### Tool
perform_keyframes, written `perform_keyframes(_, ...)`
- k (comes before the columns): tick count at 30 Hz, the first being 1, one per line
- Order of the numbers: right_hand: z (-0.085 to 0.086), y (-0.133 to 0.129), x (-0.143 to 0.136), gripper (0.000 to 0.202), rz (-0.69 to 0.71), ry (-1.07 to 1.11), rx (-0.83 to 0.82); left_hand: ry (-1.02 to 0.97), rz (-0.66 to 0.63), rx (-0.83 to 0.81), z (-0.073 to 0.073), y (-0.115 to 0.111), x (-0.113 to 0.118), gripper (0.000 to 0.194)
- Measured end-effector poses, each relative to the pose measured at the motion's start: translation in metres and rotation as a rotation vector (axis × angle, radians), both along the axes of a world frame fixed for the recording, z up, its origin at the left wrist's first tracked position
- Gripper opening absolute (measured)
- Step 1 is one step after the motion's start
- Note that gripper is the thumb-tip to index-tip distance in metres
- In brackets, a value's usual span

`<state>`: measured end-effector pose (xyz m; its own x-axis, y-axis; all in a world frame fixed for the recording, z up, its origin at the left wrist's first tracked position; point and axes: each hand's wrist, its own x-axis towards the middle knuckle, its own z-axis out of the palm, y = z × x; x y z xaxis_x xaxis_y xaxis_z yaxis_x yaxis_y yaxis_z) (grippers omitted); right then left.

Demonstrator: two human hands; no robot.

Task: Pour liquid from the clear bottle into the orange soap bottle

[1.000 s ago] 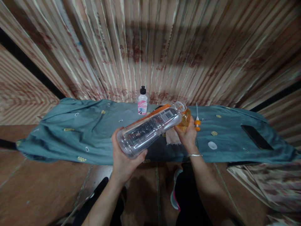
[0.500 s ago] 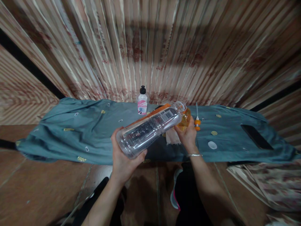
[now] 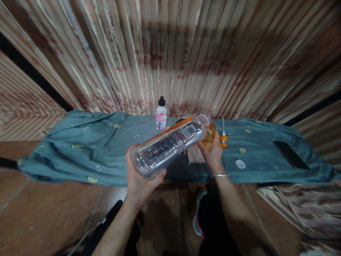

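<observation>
My left hand (image 3: 142, 185) is wrapped round the base of a large clear plastic bottle (image 3: 167, 147) with a label and barcode. The bottle is tilted, its neck low toward the right, and orange shows along its upper side. My right hand (image 3: 212, 153), with a bracelet at the wrist, grips a smaller bottle (image 3: 209, 137) holding amber-orange liquid. The two bottle mouths meet; whether liquid is flowing between them I cannot tell. Just right of that hand lies an orange pump top (image 3: 223, 139) with a pale tube. A white cap (image 3: 240, 164) rests on the cloth nearby.
A small bottle with a black cap and pink label (image 3: 161, 115) stands at the back of the cloth-covered table (image 3: 61, 156). A pale cloth piece (image 3: 195, 155) lies beneath my hands. At right is a dark phone (image 3: 290, 154). A striped curtain (image 3: 170, 53) hangs behind.
</observation>
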<state>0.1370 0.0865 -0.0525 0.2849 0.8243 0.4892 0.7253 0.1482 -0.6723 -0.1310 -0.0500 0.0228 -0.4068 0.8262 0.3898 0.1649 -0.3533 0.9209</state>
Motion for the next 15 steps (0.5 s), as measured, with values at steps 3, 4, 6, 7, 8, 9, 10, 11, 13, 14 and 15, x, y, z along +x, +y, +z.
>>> perform_keyframes(3, 0.0010, -0.0004, -0.0006, 0.093, 0.003, 0.003, -0.004, 0.004, 0.007, 0.012, -0.0006, 0.0005, 0.0002, 0.090)
perform_keyframes(4, 0.0013, -0.0006, -0.0009, 0.093, 0.003, 0.007, -0.005, 0.005, 0.007, 0.018, -0.0009, 0.0006, 0.0003, 0.090)
perform_keyframes(6, 0.0019, -0.0008, -0.0014, 0.092, 0.003, 0.013, -0.008, 0.001, 0.011, 0.027, -0.0016, 0.0006, 0.0004, 0.089)
perform_keyframes(7, 0.0021, -0.0008, -0.0016, 0.092, 0.004, 0.014, -0.009, 0.000, 0.017, 0.026, -0.0019, 0.0005, 0.0004, 0.089)
perform_keyframes(8, 0.0021, -0.0008, -0.0016, 0.092, 0.006, 0.014, -0.008, 0.000, 0.022, 0.021, -0.0022, 0.0003, 0.0003, 0.090)
perform_keyframes(9, 0.0020, -0.0007, -0.0015, 0.093, 0.010, 0.012, -0.007, 0.002, 0.026, 0.014, -0.0024, 0.0002, 0.0001, 0.091)
perform_keyframes(10, 0.0019, -0.0006, -0.0013, 0.094, 0.013, 0.009, -0.005, 0.003, 0.029, 0.008, -0.0026, 0.0000, 0.0000, 0.091)
perform_keyframes(11, 0.0017, -0.0005, -0.0011, 0.094, 0.015, 0.004, -0.003, 0.005, 0.029, 0.005, -0.0026, -0.0001, -0.0002, 0.092)
perform_keyframes(13, 0.0014, -0.0004, -0.0008, 0.095, 0.013, -0.005, -0.001, 0.008, 0.027, 0.010, -0.0025, -0.0003, -0.0002, 0.092)
perform_keyframes(14, 0.0013, -0.0004, -0.0007, 0.094, 0.014, -0.007, -0.004, 0.007, 0.028, 0.017, -0.0024, -0.0003, -0.0001, 0.091)
perform_keyframes(15, 0.0014, -0.0005, -0.0008, 0.094, 0.015, -0.007, -0.011, 0.008, 0.028, 0.023, -0.0024, -0.0004, 0.0000, 0.090)
